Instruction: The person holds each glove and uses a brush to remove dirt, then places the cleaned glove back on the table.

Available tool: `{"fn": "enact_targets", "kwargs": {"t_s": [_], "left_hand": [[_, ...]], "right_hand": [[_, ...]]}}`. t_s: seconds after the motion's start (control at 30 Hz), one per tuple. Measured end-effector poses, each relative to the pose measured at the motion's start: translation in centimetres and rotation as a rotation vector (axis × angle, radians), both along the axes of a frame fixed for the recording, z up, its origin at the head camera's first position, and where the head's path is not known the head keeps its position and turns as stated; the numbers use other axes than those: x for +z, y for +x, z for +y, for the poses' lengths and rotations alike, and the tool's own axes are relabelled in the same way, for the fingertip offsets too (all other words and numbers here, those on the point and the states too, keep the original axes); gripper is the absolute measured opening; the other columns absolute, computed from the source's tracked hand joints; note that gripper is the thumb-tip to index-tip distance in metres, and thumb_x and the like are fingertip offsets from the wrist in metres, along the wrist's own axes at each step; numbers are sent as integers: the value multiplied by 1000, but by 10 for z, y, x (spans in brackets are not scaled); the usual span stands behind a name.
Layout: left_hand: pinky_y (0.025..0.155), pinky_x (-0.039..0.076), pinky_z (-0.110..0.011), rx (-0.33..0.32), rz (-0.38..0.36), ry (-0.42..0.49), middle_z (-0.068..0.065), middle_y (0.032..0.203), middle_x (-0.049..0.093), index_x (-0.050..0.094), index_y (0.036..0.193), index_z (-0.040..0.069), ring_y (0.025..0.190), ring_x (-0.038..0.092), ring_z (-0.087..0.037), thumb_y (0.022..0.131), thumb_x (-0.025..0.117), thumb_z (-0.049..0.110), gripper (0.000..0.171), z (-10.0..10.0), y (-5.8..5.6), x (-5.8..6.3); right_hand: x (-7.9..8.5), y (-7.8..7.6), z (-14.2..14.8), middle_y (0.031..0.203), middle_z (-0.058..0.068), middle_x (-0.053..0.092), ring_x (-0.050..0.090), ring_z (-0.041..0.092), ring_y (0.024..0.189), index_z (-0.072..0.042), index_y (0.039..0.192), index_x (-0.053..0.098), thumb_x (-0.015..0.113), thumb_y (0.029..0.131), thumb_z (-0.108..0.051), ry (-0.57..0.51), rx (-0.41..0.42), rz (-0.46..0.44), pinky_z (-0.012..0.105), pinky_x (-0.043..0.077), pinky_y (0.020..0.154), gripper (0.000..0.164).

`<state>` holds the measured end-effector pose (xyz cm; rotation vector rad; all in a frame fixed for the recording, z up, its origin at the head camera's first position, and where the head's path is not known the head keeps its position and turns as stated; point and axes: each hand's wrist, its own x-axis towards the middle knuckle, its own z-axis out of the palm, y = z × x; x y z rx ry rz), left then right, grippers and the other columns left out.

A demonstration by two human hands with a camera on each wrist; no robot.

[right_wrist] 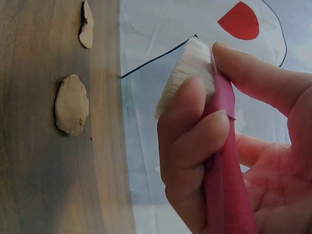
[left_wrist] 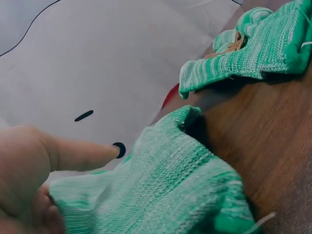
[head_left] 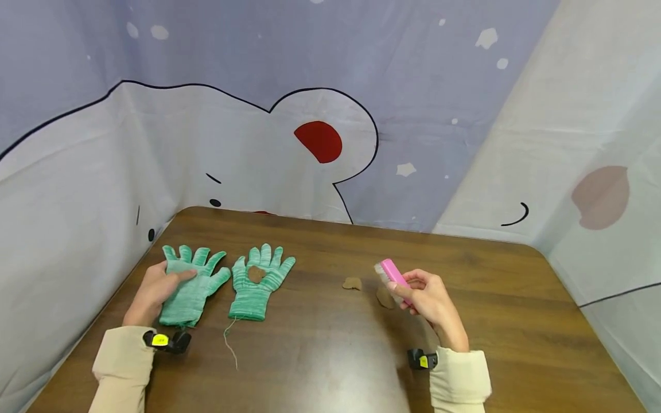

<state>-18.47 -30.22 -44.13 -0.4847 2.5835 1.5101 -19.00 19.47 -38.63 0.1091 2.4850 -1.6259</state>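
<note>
My left hand (head_left: 160, 288) grips the outer edge of a green knit glove (head_left: 185, 295), its thumb laid over the palm and other fingers tucked at the side. That glove's fingers point away from me. Beside it lies a second green glove (head_left: 251, 299) with a flat brown piece (head_left: 256, 274) on its palm and a loose thread at the cuff. Over the right part of the table, my right hand (head_left: 427, 295) holds a pink brush (right_wrist: 225, 161) with its white bristles (right_wrist: 187, 73) facing left. Thumb and fingers wrap around the brush's sides.
Two more flat brown pieces lie on the wooden table (head_left: 330, 355): a small one (head_left: 352, 283), and a rounder one (right_wrist: 72, 105) near the brush, partly covered by it in the head view. A printed cloth (head_left: 248, 149) hangs along the table's back and sides.
</note>
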Motion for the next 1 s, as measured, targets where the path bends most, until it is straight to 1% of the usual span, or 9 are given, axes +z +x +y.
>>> {"fn": "enact_targets", "kwargs": {"t_s": [0.07,0.17,0.3,0.4,0.47,0.57,0.63,0.77,1.0], "left_hand": [[88,40,-48,-24,0,-33,-31,136,32,22,139,-9,118,36,-42,88,57,41,80,1,-1,2],[97,30,-58,-37,16,-102,-36,140,22,7,142,-10,126,25,-49,88,58,33,86,3,-4,5],[96,26,-63,29,59,-257,-41,137,18,0,141,-11,123,21,-56,88,57,24,85,14,-6,11],[90,29,-64,116,141,-390,-43,132,21,10,140,-13,117,23,-58,88,54,20,76,35,-3,17],[83,35,-62,136,204,-461,-41,125,30,23,136,-15,110,32,-55,90,53,19,65,53,-1,20],[60,43,-52,84,236,-515,-32,100,50,48,115,-13,84,51,-46,91,54,27,47,79,0,18],[45,41,-43,20,217,-524,-23,75,52,56,94,-7,60,52,-37,91,54,34,41,94,0,14],[34,27,-29,-34,164,-576,-6,52,34,46,67,5,40,38,-21,88,58,41,44,112,-2,2],[35,25,-29,-23,112,-571,-4,52,33,47,75,4,40,36,-19,86,63,38,39,124,-8,1]], "right_hand": [[-1,-1,0,74,11,64,58,16,53,5,104,53,71,80,-14,1,10,1,27,45,43,35],[-1,0,-1,76,12,65,59,16,54,4,104,54,71,80,-15,-1,24,-8,27,45,44,35],[-1,-1,-2,78,14,65,59,17,55,3,104,54,72,79,-16,-3,34,-17,28,45,45,37],[0,-1,-3,77,13,65,59,17,55,3,104,54,72,79,-17,-5,41,-17,29,45,45,37],[0,-1,-4,77,13,65,59,17,55,2,104,54,71,79,-17,-2,46,-18,29,45,45,36],[0,-1,-4,78,12,65,60,17,56,1,103,55,71,80,-19,3,57,-19,30,46,46,35],[0,-1,-3,79,12,66,60,17,56,1,104,55,70,80,-19,6,60,-21,31,47,48,34],[1,-1,-4,81,13,66,60,18,57,1,104,55,71,80,-19,1,61,-21,30,47,48,36],[0,-1,-7,80,12,65,60,18,57,2,105,55,72,80,-20,3,74,-27,29,46,48,37]]}}
